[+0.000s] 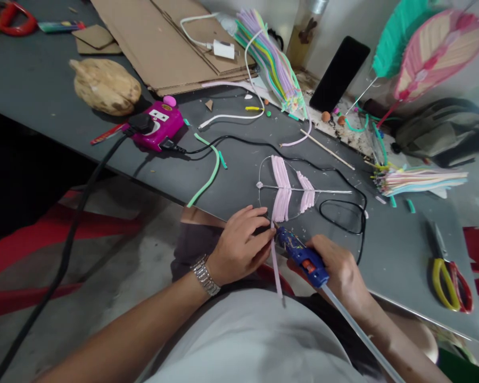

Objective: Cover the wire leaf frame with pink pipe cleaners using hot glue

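My left hand [241, 244] pinches a pink straw [277, 266] at the near edge of the grey table [43, 96]; the straw hangs down over the edge. My right hand [339, 271] is wrapped round a blue glue gun [303, 258] with a clear glue stick sticking out behind; its nozzle points at the straw by my left fingers. Just beyond lies a wire leaf frame [289, 189] partly filled with pink straws.
A magenta power strip [157, 125], black cables, cardboard sheets [171, 42], a straw bundle [273, 58], a second straw bundle [421, 180], scissors [447, 274], a phone [339, 72], finished feather shapes [431, 48] and a brown lump [104, 85] lie on the table.
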`<state>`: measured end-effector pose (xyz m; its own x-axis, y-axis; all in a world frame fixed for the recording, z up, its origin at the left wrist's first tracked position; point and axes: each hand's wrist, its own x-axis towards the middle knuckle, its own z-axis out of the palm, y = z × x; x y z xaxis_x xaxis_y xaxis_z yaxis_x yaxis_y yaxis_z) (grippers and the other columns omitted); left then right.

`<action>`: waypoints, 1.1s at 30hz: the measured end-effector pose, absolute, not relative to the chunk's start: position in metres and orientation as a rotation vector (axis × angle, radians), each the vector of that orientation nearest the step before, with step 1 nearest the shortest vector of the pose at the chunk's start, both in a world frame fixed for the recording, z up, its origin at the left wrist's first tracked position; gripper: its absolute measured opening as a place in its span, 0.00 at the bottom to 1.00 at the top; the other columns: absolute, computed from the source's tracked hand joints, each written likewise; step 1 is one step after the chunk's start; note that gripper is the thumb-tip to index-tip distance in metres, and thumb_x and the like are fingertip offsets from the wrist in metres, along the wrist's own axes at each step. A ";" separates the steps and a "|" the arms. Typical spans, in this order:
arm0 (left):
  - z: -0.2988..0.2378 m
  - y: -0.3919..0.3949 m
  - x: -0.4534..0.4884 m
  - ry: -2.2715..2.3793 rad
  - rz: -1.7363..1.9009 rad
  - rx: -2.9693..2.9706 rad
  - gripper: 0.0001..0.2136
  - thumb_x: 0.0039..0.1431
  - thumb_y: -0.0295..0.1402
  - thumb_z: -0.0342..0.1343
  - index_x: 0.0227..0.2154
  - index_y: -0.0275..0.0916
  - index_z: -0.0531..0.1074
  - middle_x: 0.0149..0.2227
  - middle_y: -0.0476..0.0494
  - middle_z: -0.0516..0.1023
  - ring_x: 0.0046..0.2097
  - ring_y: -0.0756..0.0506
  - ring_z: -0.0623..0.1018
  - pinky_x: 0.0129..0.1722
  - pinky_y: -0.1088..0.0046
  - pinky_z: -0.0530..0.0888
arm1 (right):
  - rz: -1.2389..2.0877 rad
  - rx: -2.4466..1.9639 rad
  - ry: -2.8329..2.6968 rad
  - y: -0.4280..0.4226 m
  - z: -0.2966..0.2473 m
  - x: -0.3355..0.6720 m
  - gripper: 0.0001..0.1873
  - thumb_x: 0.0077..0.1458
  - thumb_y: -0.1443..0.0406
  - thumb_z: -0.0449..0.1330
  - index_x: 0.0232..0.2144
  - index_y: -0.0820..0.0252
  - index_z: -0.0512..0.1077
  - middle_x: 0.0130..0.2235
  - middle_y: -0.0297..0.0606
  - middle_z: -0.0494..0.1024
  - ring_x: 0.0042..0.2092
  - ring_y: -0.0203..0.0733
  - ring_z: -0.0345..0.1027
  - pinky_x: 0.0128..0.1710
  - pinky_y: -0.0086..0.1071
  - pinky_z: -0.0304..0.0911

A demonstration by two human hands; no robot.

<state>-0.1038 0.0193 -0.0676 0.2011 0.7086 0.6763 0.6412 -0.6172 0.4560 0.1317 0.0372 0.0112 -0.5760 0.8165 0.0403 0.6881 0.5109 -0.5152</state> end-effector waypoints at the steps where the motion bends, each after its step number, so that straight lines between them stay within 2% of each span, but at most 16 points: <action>1: -0.068 0.019 -0.104 1.339 1.404 2.373 0.13 0.60 0.24 0.61 0.47 0.40 0.75 0.44 0.37 0.81 0.58 0.36 0.78 0.59 0.47 0.76 | 0.646 -1.269 -2.487 0.038 0.012 0.131 0.07 0.59 0.68 0.60 0.32 0.55 0.64 0.29 0.31 0.68 0.27 0.36 0.61 0.28 0.30 0.54; 11: -0.067 0.019 -0.103 1.342 1.421 2.369 0.12 0.60 0.24 0.60 0.46 0.39 0.76 0.44 0.37 0.81 0.58 0.36 0.79 0.59 0.48 0.76 | 0.573 -1.271 -2.520 0.038 0.011 0.130 0.08 0.62 0.67 0.57 0.31 0.55 0.61 0.29 0.31 0.68 0.26 0.35 0.61 0.27 0.30 0.53; 33: -0.068 0.020 -0.103 1.338 1.429 2.360 0.11 0.60 0.24 0.62 0.45 0.37 0.75 0.44 0.37 0.81 0.57 0.37 0.79 0.60 0.48 0.75 | 0.530 -1.313 -2.551 0.035 0.013 0.127 0.11 0.62 0.69 0.56 0.30 0.53 0.58 0.28 0.31 0.66 0.26 0.36 0.60 0.27 0.30 0.52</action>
<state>-0.1025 0.0196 -0.0684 0.1858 0.7058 0.6836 0.6358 -0.6168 0.4640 0.1267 0.0345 0.0126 -0.5750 0.8175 0.0329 0.7366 0.5348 -0.4140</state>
